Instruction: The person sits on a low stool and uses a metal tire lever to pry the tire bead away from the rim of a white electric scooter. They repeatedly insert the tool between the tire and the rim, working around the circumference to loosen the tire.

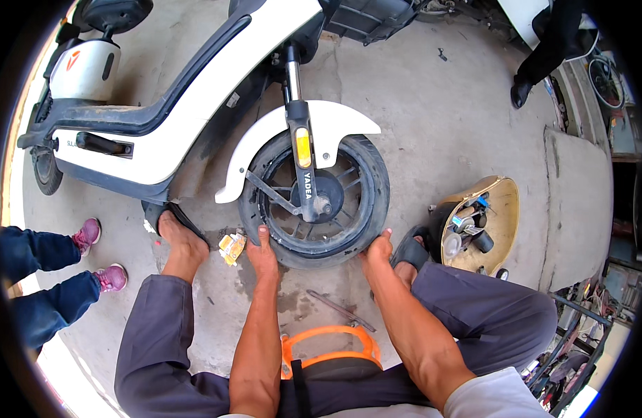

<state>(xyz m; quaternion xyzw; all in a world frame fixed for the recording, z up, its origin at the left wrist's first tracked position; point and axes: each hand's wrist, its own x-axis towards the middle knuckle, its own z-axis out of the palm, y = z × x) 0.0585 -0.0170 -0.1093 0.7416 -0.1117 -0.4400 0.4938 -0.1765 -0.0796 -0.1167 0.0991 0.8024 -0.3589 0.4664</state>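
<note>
Closest to the camera is an orange plastic stool (333,343) wedged between the person's grey-trousered knees, and both bare forearms run up from there to the front tyre (374,182) of a white electric scooter (195,90). The left hand (262,252) is pressed onto the lower left of the black tyre, thumb up along the rubber and fingers curled round the tread, so it's closed on the tyre. The right hand (379,249) grabs the lower right of the same tyre, fingers wrapped over the edge, gripping too. The wheel sits on the concrete floor (432,118) right in front of the stool, held in the fork under the white mudguard (265,146) with its yellow reflector (303,147). A thin metal tyre lever (340,310) lies on the floor between the wheel and the stool, just under the arms. A crumpled yellow wrapper (232,247) sits right beside the left hand. The person's left foot in a black sandal (176,230) is planted under the scooter's footboard, and the right sandal is tucked next to the right hand. Off to the right, near the right knee, there's a tan shell-like tub (499,223) full of small tools and bits. Someone else's legs in jeans and pink shoes (101,254) show at the left edge, and another person's black shoe (521,90) is at top right, well away from the wheel.
</note>
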